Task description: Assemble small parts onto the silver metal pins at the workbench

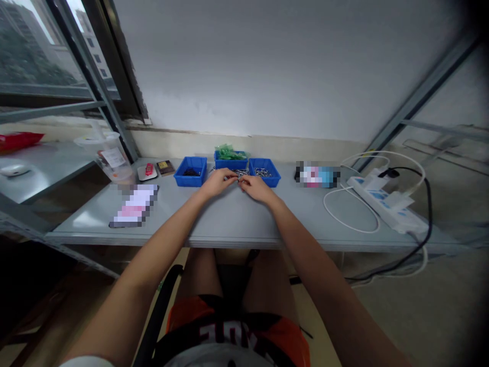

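My left hand and my right hand meet over the table, fingertips nearly touching, fingers closed around something too small to make out. Just behind them lie small metal pieces, partly hidden by my fingers. A blue tray with dark pieces stands left of my left hand. Behind my hands, another blue tray holds green plastic packets. The third blue tray, with silvery metal pieces, is beside my right hand.
On the table, a phone, a lidded cup, a white dish and a small dark box are at left. At right are a blurred-out device, a power strip and loose cables.
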